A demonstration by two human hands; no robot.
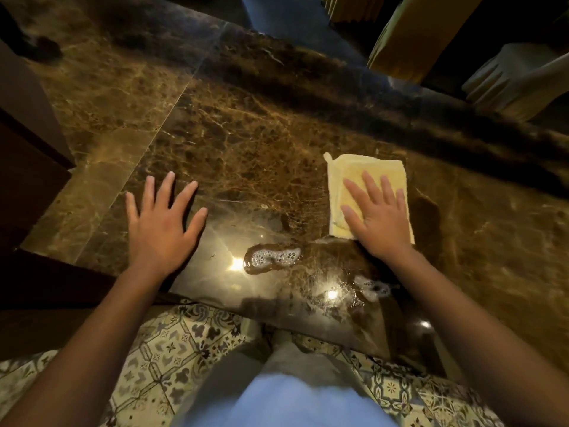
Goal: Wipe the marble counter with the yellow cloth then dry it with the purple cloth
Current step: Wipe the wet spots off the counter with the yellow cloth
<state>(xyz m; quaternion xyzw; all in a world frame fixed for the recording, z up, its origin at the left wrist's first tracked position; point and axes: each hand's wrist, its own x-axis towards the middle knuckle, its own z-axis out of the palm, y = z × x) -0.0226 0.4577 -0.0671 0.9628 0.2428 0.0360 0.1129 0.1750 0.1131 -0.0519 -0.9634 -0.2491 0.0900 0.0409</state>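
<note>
The brown veined marble counter (246, 134) fills the middle of the head view. A folded yellow cloth (348, 174) lies flat on it at the right. My right hand (378, 220) presses flat on the cloth's near half, fingers spread. My left hand (160, 220) rests flat on the bare counter at the left, fingers apart, holding nothing. A foamy wet puddle (271, 257) sits between my hands near the front edge, and a smaller foamy patch (372, 288) lies below my right wrist. No purple cloth is in view.
The counter's front edge (215, 300) runs above a patterned tiled floor (172, 343). A dark wooden cabinet (27, 167) stands at the left. Beyond the far edge hang yellow fabric (409, 35) and a pale draped cloth (517, 78).
</note>
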